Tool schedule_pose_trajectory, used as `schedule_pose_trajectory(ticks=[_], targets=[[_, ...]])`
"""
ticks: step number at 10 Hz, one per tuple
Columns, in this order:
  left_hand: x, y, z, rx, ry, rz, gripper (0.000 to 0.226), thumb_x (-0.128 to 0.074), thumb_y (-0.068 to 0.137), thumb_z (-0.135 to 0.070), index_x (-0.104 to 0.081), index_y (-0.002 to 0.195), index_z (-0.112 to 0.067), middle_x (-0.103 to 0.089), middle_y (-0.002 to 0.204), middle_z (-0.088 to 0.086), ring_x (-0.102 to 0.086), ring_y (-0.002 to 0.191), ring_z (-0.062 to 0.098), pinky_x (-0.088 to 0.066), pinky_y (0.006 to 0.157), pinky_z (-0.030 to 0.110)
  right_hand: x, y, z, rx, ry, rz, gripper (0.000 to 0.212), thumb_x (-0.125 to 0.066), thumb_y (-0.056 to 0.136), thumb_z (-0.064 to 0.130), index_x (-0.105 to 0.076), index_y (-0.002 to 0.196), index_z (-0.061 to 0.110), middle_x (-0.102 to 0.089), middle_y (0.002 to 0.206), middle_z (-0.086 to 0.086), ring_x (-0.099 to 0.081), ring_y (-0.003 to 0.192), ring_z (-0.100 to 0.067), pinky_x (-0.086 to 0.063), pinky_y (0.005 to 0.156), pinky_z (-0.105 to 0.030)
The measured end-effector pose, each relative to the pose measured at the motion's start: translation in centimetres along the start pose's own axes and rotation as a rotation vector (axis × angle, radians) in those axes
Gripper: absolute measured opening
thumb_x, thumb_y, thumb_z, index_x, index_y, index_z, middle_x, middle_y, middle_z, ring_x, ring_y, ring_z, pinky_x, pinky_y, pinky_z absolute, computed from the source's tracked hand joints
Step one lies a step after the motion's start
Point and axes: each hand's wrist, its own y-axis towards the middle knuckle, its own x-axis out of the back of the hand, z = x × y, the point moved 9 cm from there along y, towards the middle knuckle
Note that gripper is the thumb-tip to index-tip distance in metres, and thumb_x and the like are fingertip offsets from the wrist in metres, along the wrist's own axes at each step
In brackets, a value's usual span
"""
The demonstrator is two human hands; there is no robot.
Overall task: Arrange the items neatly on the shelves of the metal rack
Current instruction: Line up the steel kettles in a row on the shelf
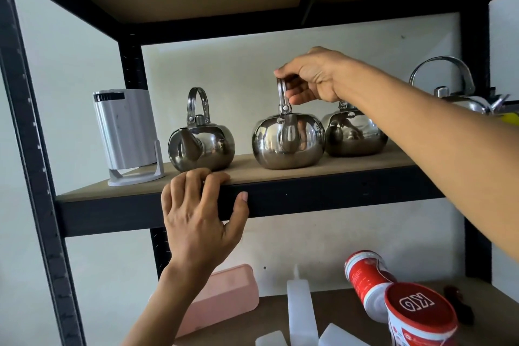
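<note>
Nearest, on the lower board below the round polished steel kettle point(286, 146), stand a red-lidded white tub point(418, 314), a red and white canister lying tilted point(368, 275), a translucent plastic squeeze bottle point(299, 309) and a pale pink lidded box point(230, 292). Below and left of that kettle, the left hand point(196, 219) grips the black-railed wooden shelf point(337, 191), its fingers curled over the front edge and its thumb pressed on the rail. The kettle sits on this shelf near the front, spout facing the camera. The right hand point(311, 76) pinches its upright handle between thumb and curled fingers. A second round steel kettle point(200, 149) stands left of it, apart. A third round steel kettle point(352, 135) is just behind its right side. Farther left stands a white ribbed appliance on a stand point(123, 126). Far right is a larger steel kettle with a hoop handle point(449, 93).
</note>
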Motion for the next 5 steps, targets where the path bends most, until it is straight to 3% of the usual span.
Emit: schedule_pose_trajectory(ticks=[5], targets=[[-0.07, 0.01, 0.0, 0.019, -0.001, -0.003, 0.041, -0.052, 0.086, -0.044, -0.07, 0.093, -0.008, -0.061, 0.093, 0.01, -0.048, 0.094, 0.028, -0.034, 0.087, 0.04, -0.15, -0.11, 0.19, -0.016, -0.045, 0.04, 0.017, -0.061, 0.092, 0.015, -0.058, 0.078, 0.005, -0.056, 0.06, -0.006, -0.055, 0.038, -0.008, -0.048, 0.037, -0.02]])
